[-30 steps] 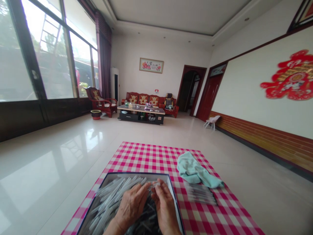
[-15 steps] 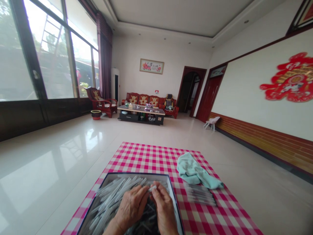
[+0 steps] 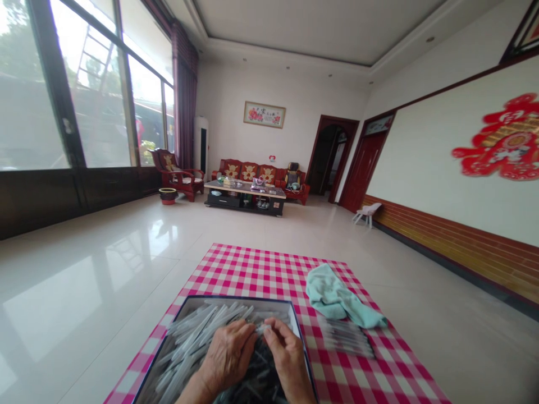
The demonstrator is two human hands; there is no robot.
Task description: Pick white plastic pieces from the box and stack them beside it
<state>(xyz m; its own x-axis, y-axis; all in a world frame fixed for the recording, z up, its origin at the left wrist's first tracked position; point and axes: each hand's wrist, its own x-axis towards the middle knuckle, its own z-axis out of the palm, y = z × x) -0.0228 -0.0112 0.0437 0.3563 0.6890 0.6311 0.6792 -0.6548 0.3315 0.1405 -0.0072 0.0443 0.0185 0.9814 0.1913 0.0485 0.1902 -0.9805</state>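
A dark-rimmed box (image 3: 301, 331) lies on a pink and white checked cloth (image 3: 256, 272) and holds several clear thin tubes (image 3: 191, 342) and dark pieces. Both hands are over the box. My left hand (image 3: 229, 356) and my right hand (image 3: 288, 359) meet at their fingertips and pinch one small clear tube (image 3: 263, 328) between them. Right of the box lies a neat row of assembled pieces (image 3: 347, 339).
A mint green cloth (image 3: 337, 297) lies on the table's right side. Beyond the table a glossy tiled floor runs to a coffee table (image 3: 244, 196) and red sofa (image 3: 252, 171). Windows line the left wall. A small white chair (image 3: 366, 212) stands by the right wall.
The hands stay together over the box, fingers shifting slightly on the small tube. The view has tilted a little.
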